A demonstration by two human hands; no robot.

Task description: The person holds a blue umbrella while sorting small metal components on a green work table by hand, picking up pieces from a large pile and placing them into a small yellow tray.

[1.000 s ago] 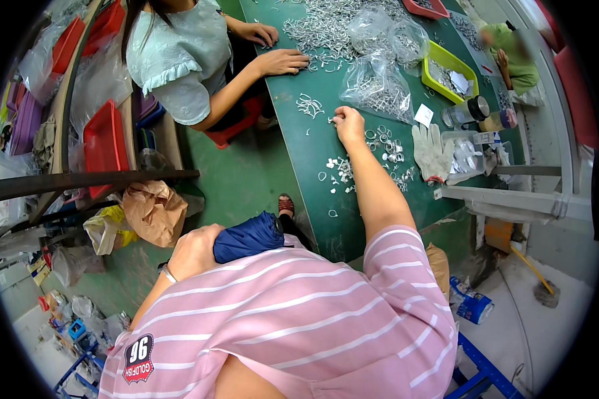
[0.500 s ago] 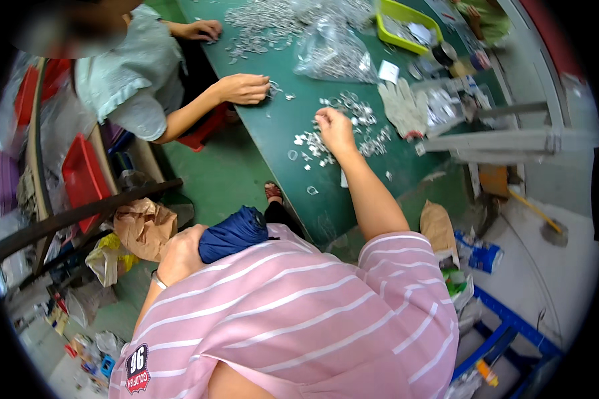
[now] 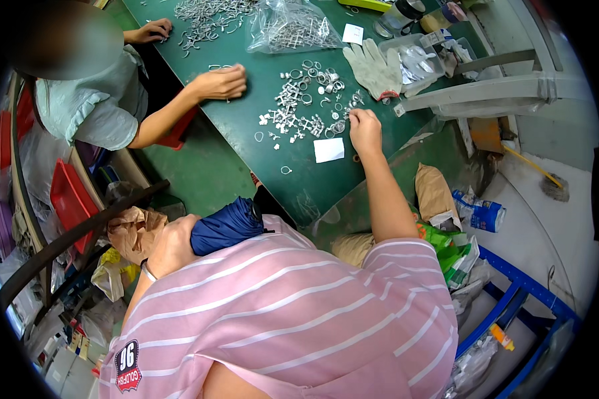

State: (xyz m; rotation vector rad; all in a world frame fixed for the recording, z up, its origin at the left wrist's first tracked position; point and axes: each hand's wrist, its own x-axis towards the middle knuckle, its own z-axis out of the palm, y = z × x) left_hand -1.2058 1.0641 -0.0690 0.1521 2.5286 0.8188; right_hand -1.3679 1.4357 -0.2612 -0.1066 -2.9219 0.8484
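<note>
My left hand point(image 3: 175, 243) is wrapped round a folded navy umbrella point(image 3: 225, 227), held against my striped shirt. Over the green table point(image 3: 306, 189), my right hand point(image 3: 366, 133) reaches down with its fingers drawn together at the right edge of a spread of small silvery metal pieces point(image 3: 287, 106). Rings and little cross-like shapes are among them. Whatever those fingertips pinch, if anything, is too small to make out. Just left of that hand lies a white paper slip point(image 3: 329, 150). A single thin ring point(image 3: 285, 170) sits apart, nearer the table's front edge.
A co-worker's hand point(image 3: 223, 82) is over the table's left side. Beyond are a clear bag of metal parts point(image 3: 293, 30), a pale work glove point(image 3: 374, 70) and a plastic box point(image 3: 416, 63). Red bins point(image 3: 73, 199) stand left; a blue frame point(image 3: 512, 292) is low right.
My right hand has shifted from the middle of the metal pieces to their right edge, uncovering the paper slip. The view has moved too. My left hand still grips the umbrella.
</note>
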